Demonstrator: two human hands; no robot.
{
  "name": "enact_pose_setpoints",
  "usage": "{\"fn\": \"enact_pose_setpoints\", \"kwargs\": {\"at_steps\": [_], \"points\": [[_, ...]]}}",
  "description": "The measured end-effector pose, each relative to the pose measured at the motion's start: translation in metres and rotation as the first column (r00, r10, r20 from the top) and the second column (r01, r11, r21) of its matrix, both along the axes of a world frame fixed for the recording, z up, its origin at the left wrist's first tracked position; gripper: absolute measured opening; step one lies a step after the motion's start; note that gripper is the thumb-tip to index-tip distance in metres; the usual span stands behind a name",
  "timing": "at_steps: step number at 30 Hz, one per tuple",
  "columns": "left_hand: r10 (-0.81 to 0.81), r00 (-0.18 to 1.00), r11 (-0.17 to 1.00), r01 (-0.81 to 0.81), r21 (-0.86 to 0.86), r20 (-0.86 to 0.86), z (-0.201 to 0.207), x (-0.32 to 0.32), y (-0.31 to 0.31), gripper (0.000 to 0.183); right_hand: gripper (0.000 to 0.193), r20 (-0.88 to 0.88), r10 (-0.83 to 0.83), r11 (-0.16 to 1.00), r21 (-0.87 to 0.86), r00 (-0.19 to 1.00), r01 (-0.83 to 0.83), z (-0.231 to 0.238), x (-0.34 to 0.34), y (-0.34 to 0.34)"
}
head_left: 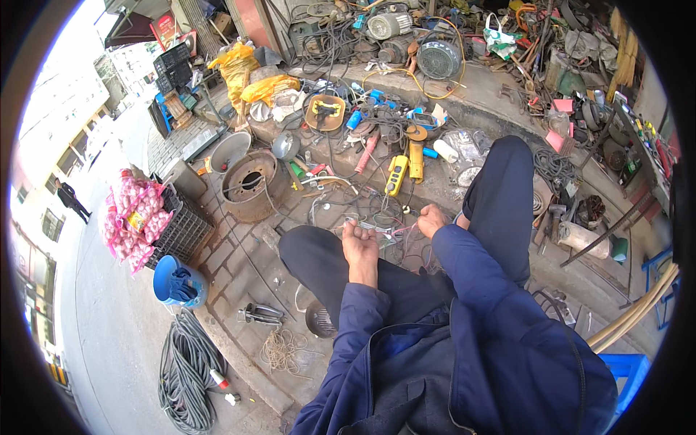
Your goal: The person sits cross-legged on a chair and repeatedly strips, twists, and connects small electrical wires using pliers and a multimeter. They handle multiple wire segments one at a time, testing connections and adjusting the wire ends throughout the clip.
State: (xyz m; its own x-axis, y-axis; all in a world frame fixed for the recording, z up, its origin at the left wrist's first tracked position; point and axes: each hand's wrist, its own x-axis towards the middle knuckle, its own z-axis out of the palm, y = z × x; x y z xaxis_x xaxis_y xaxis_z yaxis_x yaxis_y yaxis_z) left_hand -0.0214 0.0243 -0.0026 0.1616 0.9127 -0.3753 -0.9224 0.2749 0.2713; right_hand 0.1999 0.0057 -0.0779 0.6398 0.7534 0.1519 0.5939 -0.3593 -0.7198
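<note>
My left hand (360, 250) is closed in a pinch in front of my bent left knee. At my other knee, my right hand (432, 220) is a closed fist. Thin pink and white electrical wires (397, 232) stretch between the two, and each hand grips part of them; the exact ends inside the fingers are hidden. More loose thin wires hang and lie on the paving below. Just beyond my hands lies a yellow hoist pendant control (396, 175) with dark buttons. Beside it is a yellow angle grinder (416, 156).
A rusty wheel rim (251, 181) stands ahead left. Further left are a black crate (181, 228) with pink net bags, a blue bucket (168, 281) and a coiled cable (181, 377). Electric motors (439, 59) sit on the step ahead. A person (71, 199) stands across the road.
</note>
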Motion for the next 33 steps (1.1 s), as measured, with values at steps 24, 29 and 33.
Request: {"fn": "enact_pose_setpoints", "kwargs": {"at_steps": [24, 29, 33], "points": [[0.031, 0.991, 1.0, -0.031, -0.003, 0.133, 0.001, -0.005, 0.004, 0.032, 0.029, -0.911, 0.318, 0.81, 0.117, 0.264, -0.575, 0.057, -0.075, -0.034], [-0.019, 0.998, 0.999, 0.02, -0.026, 0.054, -0.001, -0.005, 0.001, 0.026, 0.031, -0.958, 0.273, 0.805, 0.176, 0.091, -0.566, 0.076, -0.074, -0.035], [-0.052, 0.997, 0.997, 0.048, 0.066, 0.061, -0.002, -0.004, -0.003, 0.023, 0.024, -0.965, 0.248, 0.807, 0.154, 0.09, -0.57, 0.09, -0.077, -0.041]]}}
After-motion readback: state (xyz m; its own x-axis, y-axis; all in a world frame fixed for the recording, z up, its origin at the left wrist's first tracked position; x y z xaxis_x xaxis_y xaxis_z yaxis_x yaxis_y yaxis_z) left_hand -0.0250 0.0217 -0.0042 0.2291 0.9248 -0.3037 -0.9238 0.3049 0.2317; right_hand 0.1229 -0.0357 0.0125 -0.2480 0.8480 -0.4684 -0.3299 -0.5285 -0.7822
